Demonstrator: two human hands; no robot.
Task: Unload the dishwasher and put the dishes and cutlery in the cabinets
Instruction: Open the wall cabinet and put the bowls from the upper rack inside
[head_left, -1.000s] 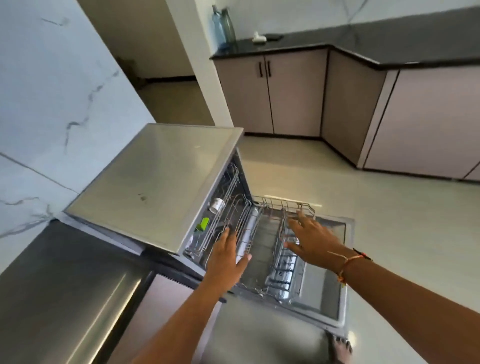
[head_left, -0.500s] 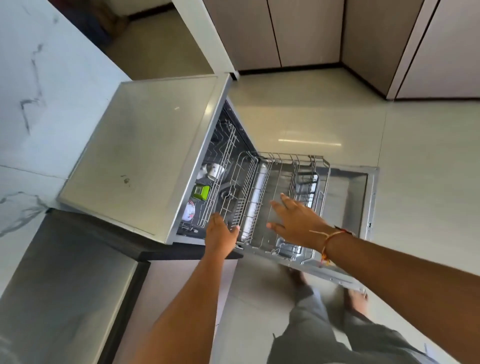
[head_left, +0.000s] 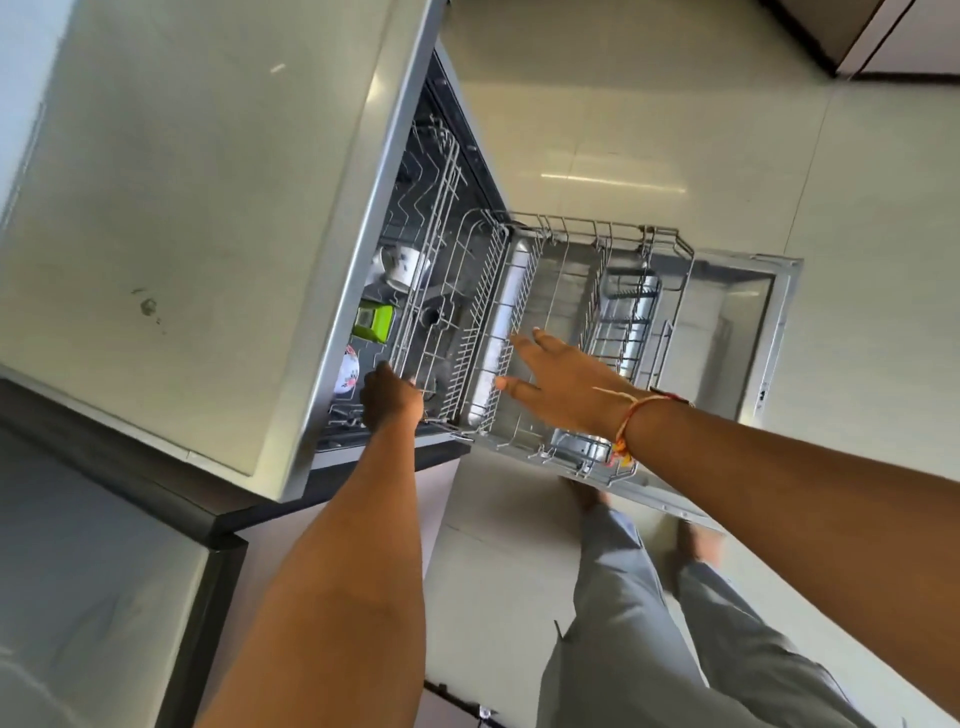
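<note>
The dishwasher (head_left: 182, 218) stands open with its door (head_left: 748, 322) folded down flat. The lower wire rack (head_left: 613, 244) is pulled out over the door and looks bare. The upper rack (head_left: 441, 218) stays inside and holds a white patterned cup (head_left: 402, 265), a green item (head_left: 373, 322) and a floral dish (head_left: 347, 371). My left hand (head_left: 392, 397) reaches into the upper rack's near front corner, fingers curled on its wire edge. My right hand (head_left: 558, 384) hovers with fingers spread over the lower rack's near left side.
A dark-edged counter (head_left: 93, 571) adjoins the dishwasher at the lower left. Beige floor tiles (head_left: 675, 104) spread beyond the door. Cabinet bases (head_left: 893, 47) sit at the top right. My grey trouser legs and bare feet (head_left: 691, 545) stand beside the open door.
The view has tilted down and closer to the dishwasher. My left hand has moved deeper to the upper rack's edge; my right hand stays spread above the lower rack.
</note>
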